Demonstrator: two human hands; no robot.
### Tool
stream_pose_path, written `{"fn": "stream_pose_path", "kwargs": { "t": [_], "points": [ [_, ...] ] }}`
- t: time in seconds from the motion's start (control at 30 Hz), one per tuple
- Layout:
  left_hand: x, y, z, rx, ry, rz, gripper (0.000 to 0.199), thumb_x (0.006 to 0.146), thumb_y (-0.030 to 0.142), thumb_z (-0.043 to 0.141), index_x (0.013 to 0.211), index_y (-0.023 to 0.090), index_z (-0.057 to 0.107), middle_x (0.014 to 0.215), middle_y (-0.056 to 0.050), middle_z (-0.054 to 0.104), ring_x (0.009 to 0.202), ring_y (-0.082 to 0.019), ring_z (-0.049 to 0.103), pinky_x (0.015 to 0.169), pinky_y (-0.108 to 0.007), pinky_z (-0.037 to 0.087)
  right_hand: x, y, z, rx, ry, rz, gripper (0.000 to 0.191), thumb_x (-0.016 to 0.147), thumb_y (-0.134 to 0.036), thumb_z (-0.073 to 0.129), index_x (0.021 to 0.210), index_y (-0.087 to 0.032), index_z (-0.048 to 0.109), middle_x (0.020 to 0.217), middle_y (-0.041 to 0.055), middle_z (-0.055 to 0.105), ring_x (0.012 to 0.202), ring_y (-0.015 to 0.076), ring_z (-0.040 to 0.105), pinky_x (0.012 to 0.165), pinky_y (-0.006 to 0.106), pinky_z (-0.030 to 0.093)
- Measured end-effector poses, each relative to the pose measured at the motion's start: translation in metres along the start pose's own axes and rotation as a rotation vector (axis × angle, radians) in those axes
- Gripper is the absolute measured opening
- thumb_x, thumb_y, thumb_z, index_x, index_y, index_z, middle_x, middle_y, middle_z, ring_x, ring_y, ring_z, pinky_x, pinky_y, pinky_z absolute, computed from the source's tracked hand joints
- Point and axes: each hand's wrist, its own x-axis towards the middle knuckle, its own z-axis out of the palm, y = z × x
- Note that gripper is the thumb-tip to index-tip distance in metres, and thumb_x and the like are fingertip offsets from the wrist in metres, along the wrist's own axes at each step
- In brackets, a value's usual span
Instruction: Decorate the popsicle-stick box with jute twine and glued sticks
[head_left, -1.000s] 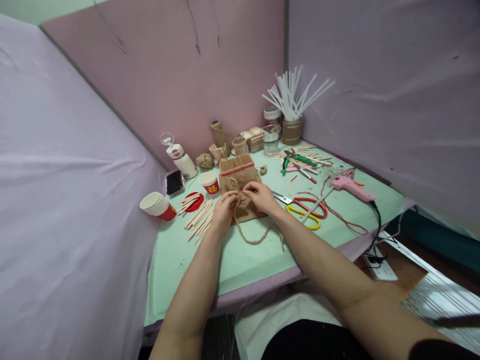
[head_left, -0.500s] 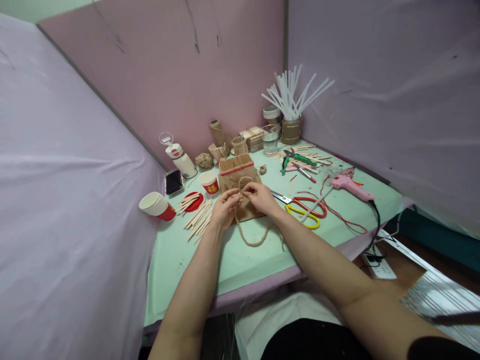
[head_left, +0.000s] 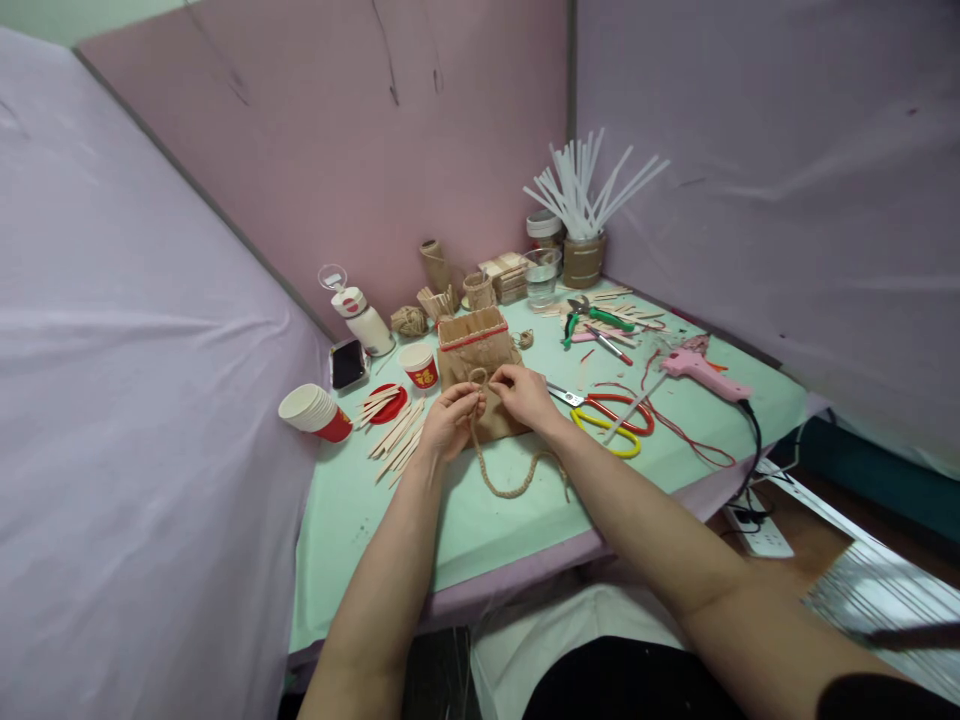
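A braided twine cord [head_left: 506, 492] is pinched in my left hand [head_left: 454, 413], whose fingers are closed on it. Close by on the right, my right hand [head_left: 523, 393] pinches the cord's upper part with thumb and forefinger. Between and just above the fingertips the cord bends in a small loop; its lower length droops in a curve onto the green tabletop, with a frayed end under my right forearm. Directly behind both hands stands a brown cardboard box [head_left: 480, 352] with a red strip under its rim, on a brown base partly hidden by my hands.
Scissors [head_left: 589, 400] and a pink glue gun [head_left: 705, 375] lie to the right, beside red cord. Green-handled pliers [head_left: 592, 318] are farther back. Wooden sticks [head_left: 397, 440], a paper cup [head_left: 418, 367] and stacked cups [head_left: 315, 412] stand left. A twine ball [head_left: 409, 321] sits behind.
The cord's loop above my fingertips has become smaller and lower. Both hands stay in nearly the same place, still pinching the cord.
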Motion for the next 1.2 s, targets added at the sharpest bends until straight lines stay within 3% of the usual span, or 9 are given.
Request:
{"fn": "stream_pose_path", "kwargs": {
  "t": [0.23,0.43,0.57,0.63,0.7,0.8,0.87,1.03,1.2],
  "points": [
    [-0.005,0.005,0.002,-0.024,-0.054,0.012,0.022,0.061,0.018,0.076,0.08,0.015,0.067,0.07,-0.002,0.064,0.065,-0.008,0.059,0.062,-0.019,0.048,0.0,0.001,-0.002,-0.228,0.065,0.139,0.013,0.08,-0.025,0.051,0.077,-0.022,0.064,0.088,0.0017,0.069,0.087,0.0188,0.056,0.078,0.033,0.028],
    [-0.008,0.008,0.003,-0.063,-0.048,-0.01,0.025,0.058,0.018,0.078,0.08,0.016,0.066,0.071,-0.001,0.063,0.065,-0.007,0.059,0.063,-0.018,0.048,-0.001,0.008,0.002,-0.332,0.055,0.174,0.019,0.082,-0.023,0.046,0.078,-0.023,0.065,0.086,0.0045,0.068,0.09,0.0227,0.054,0.078,0.038,0.028],
    [-0.006,0.006,0.004,-0.028,0.004,0.029,0.025,0.058,0.019,0.077,0.08,0.016,0.066,0.073,-0.001,0.064,0.068,-0.009,0.06,0.067,-0.021,0.049,-0.002,0.007,0.003,-0.352,0.109,0.156,0.027,0.081,-0.018,0.044,0.096,-0.024,0.066,0.101,0.0095,0.063,0.099,0.0275,0.05,0.082,0.043,0.03],
    [-0.002,0.002,0.003,0.034,0.047,0.085,0.024,0.059,0.021,0.076,0.08,0.016,0.066,0.075,-0.002,0.065,0.071,-0.01,0.061,0.07,-0.023,0.049,-0.003,0.003,0.002,-0.317,0.184,0.109,0.037,0.079,-0.015,0.045,0.112,-0.022,0.06,0.111,0.0121,0.057,0.104,0.0292,0.046,0.084,0.043,0.031],
    [0.002,-0.003,0.001,0.143,0.099,0.147,0.023,0.061,0.023,0.075,0.081,0.016,0.066,0.076,-0.002,0.066,0.071,-0.01,0.061,0.071,-0.024,0.049,-0.004,-0.002,-0.001,-0.218,0.221,-0.04,0.044,0.078,-0.015,0.046,0.121,-0.02,0.053,0.116,0.0124,0.053,0.107,0.028,0.044,0.087,0.042,0.034],
    [0.005,-0.008,-0.001,0.373,0.196,0.235,0.023,0.065,0.028,0.071,0.084,0.016,0.066,0.079,-0.003,0.066,0.071,-0.012,0.061,0.07,-0.027,0.049,-0.007,-0.009,-0.003,-0.066,0.18,-0.34,0.036,0.08,-0.019,0.049,0.116,-0.021,0.056,0.112,0.0098,0.052,0.107,0.0238,0.045,0.09,0.037,0.035],
    [0.005,-0.009,-0.002,0.502,0.242,0.285,0.022,0.067,0.029,0.068,0.085,0.015,0.066,0.083,-0.005,0.066,0.075,-0.014,0.061,0.07,-0.028,0.049,-0.008,-0.012,-0.004,-0.047,0.14,-0.435,0.028,0.081,-0.02,0.05,0.107,-0.021,0.06,0.108,0.0083,0.053,0.104,0.0226,0.046,0.089,0.036,0.035],
    [0.004,-0.011,0.0,0.636,0.228,0.365,0.018,0.072,0.026,0.062,0.086,0.015,0.065,0.086,-0.006,0.067,0.079,-0.016,0.061,0.073,-0.029,0.049,-0.008,-0.01,-0.001,-0.121,0.094,-0.444,0.013,0.084,-0.023,0.051,0.09,-0.022,0.063,0.099,0.0061,0.057,0.098,0.0218,0.045,0.084,0.036,0.035],
    [0.005,-0.015,0.001,0.672,0.21,0.455,0.017,0.072,0.024,0.062,0.087,0.016,0.061,0.083,-0.004,0.065,0.077,-0.014,0.061,0.072,-0.027,0.049,-0.005,-0.005,0.003,-0.109,0.07,-0.382,0.012,0.087,-0.023,0.049,0.083,-0.02,0.059,0.09,0.0062,0.058,0.09,0.0206,0.046,0.08,0.034,0.036]
  ]
}}
